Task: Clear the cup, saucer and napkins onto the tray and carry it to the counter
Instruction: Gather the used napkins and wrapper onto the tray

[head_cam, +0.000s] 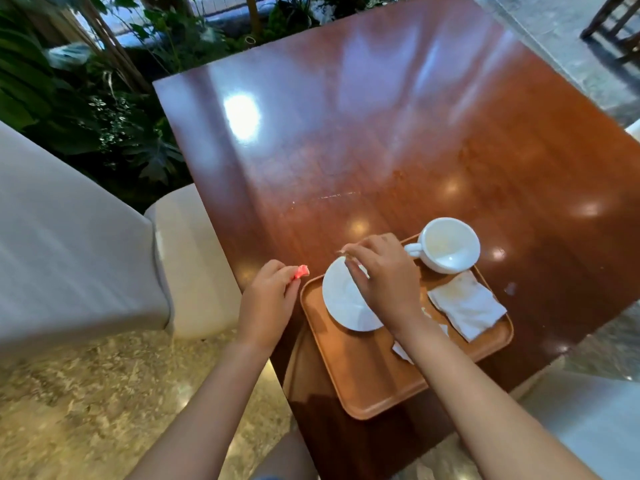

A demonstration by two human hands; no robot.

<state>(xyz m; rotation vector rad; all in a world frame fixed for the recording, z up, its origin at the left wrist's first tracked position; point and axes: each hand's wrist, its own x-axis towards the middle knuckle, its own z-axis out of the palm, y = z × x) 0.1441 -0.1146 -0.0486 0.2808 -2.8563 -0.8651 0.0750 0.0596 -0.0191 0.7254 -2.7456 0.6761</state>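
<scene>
Left hand (273, 289): I pinch a pink scrap (302, 271), at 9 o'clock of the saucer (343, 299).
Right hand (384, 271): closed on something thin above the saucer; drop both onto the tray (367, 382).

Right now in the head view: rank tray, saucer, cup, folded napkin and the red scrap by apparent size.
1. tray
2-4. saucer, folded napkin, cup: too close to rank; the right hand covers part of the saucer.
5. red scrap, pinched in the left hand, clearly smallest.
</scene>
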